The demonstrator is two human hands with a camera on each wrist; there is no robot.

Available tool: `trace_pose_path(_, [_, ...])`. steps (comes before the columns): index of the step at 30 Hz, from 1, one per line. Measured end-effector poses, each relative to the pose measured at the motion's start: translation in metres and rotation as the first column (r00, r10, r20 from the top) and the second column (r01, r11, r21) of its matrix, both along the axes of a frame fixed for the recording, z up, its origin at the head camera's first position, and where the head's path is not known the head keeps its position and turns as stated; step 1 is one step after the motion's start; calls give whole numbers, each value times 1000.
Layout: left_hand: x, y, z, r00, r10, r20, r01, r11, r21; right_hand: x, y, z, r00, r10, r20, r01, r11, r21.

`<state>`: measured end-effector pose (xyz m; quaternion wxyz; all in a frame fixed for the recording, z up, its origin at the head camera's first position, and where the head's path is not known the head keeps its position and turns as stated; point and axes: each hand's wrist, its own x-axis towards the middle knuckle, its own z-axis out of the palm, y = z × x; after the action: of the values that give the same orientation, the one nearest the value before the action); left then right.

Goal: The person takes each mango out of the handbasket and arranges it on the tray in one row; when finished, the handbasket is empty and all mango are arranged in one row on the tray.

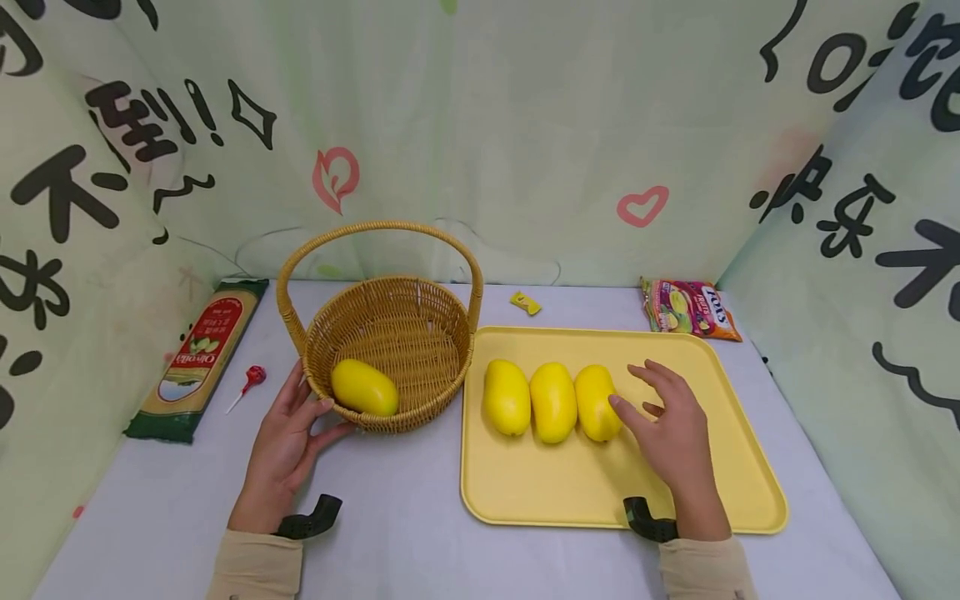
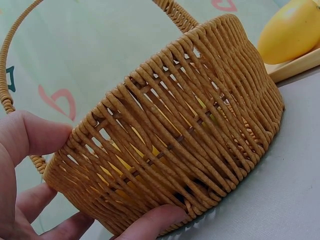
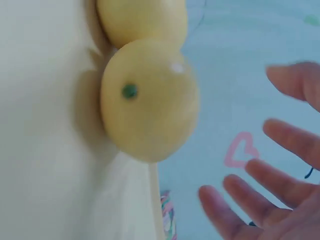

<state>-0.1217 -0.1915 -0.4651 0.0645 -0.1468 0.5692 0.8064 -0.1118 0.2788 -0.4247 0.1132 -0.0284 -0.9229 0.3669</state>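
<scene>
My left hand (image 1: pixel 285 450) holds the wicker basket (image 1: pixel 401 317) at its front left side, with fingers at the rim and along the lower wall. One yellow mango (image 1: pixel 365 387) lies inside the basket; its colour shows through the weave in the left wrist view. On the yellow tray (image 1: pixel 547 492), three more mangoes (image 1: pixel 553 402) stand side by side. My right hand (image 1: pixel 671 429) hovers over the tray beside the rightmost mango (image 3: pixel 150 100), fingers spread and holding nothing. In the right wrist view a gap shows between this hand and the fruit, whose green stem spot faces the camera.
Left of the basket are a green and tan packet (image 1: pixel 198 358) and a red lollipop (image 1: pixel 251 383). A small yellow wrapped candy (image 1: pixel 526 303) lies behind the tray, and a colourful snack bag (image 1: pixel 690 309) at its back right corner. Printed curtains surround the table.
</scene>
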Motion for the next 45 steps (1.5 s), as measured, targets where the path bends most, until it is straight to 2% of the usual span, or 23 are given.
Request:
trace_pose_path(4, [-1,0,0,1000,3,6,-3,1000,0,7,-9,9,991,-110,-74,100,988,-119])
trace_pose_path(6, [-1,0,0,1000,4,8,-4,1000,-3,11,-14,12,990,-125,-71,112,979,-172])
trace_pose_path(8, [-1,1,0,1000,6,10,-6,1000,-6,15,-20,13,992,-108,-57,94,974,-208])
trace_pose_path(13, [-2,3,-1,1000,5,2,-5,1000,-10,20,-37,14,998,60,-31,-66,960,-271])
trace_pose_path(16, [-2,4,-2,1000,-1,-9,0,1000,-14,17,-48,15,984,176,-21,-176,951,-256])
trace_pose_path(19, [-3,4,-2,1000,-3,-17,3,1000,-16,10,-60,20,960,281,-6,-275,933,-232])
trace_pose_path(25, [-2,3,-2,1000,-4,-19,3,1000,-12,-7,-87,36,885,466,19,-452,866,-214])
trace_pose_path(31, [-1,1,-1,1000,-1,-12,1,1000,-11,-27,-119,48,788,616,-9,-608,774,-176])
trace_pose_path(36, [0,0,0,1000,0,-10,0,1000,-10,-47,-146,56,706,708,23,-698,700,-148])
trace_pose_path(39, [0,0,-1,1000,1,-8,-2,1000,-5,-58,-161,62,657,751,60,-746,660,-88])
trace_pose_path(43, [0,0,-1,1000,3,-10,-3,1000,-4,-70,-179,66,602,792,105,-799,599,60])
trace_pose_path(45, [0,0,-2,1000,1,-11,-1,1000,-3,-77,-187,67,567,812,137,-823,557,109])
